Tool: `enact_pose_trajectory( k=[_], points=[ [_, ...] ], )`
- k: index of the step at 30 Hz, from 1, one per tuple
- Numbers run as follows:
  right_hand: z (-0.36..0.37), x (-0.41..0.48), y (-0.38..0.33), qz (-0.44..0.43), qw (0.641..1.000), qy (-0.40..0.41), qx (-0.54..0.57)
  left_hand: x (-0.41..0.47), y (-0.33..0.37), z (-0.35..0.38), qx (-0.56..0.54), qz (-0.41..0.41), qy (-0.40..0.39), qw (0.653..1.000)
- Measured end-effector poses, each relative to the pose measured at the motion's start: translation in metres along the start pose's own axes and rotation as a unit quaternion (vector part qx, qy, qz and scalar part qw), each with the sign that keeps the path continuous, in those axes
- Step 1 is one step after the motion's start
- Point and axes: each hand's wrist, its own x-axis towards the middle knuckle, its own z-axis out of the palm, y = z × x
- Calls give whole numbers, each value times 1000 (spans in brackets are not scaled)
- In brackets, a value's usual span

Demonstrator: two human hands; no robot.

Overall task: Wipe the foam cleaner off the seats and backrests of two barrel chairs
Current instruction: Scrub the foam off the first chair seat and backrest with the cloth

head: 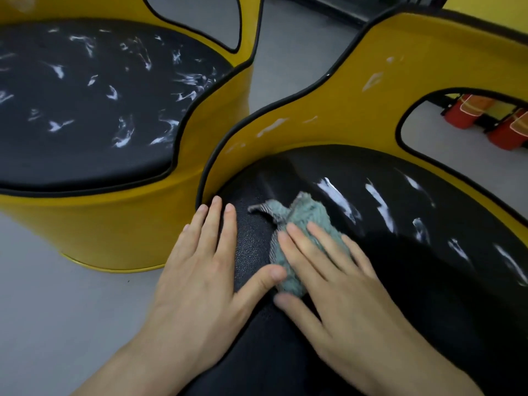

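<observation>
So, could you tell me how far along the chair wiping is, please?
Done: the near seat looks clear at its left. In hand: the right hand presses the cloth there, left hand flat beside. Left: foam streaks on its right, smears on the backrest, and the whole far seat.

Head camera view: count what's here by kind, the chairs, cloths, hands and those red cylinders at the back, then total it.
Barrel chairs: 2, the left chair and the right chair
Cloth: 1
Hands: 2, the left hand and the right hand
Red cylinders: 2, and, seen through the backrest cutout
Total: 7
</observation>
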Motion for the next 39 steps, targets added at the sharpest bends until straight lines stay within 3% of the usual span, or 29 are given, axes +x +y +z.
enact_pose_trajectory(
  k=[6,15,22,26,35,39],
  points=[
    [1,-13,-3,8,998,-56,6,0,-1,0,-15,0,-1,1000],
    [-12,123,-1,42,997,21,57,0,1,-1,-6,-9,-11,1000],
    [-1,24,-7,-8,999,10,46,1,0,-1,-9,-2,-5,1000],
    [11,-22,-6,11,999,-21,36,2,0,0,-14,-6,-6,1000],
    [-11,114,-6,49,997,22,53,0,3,-2,12,-9,-7,1000],
    [-3,82,-11,-2,999,31,18,-1,4,-2,21,-8,-11,1000]
  ],
)
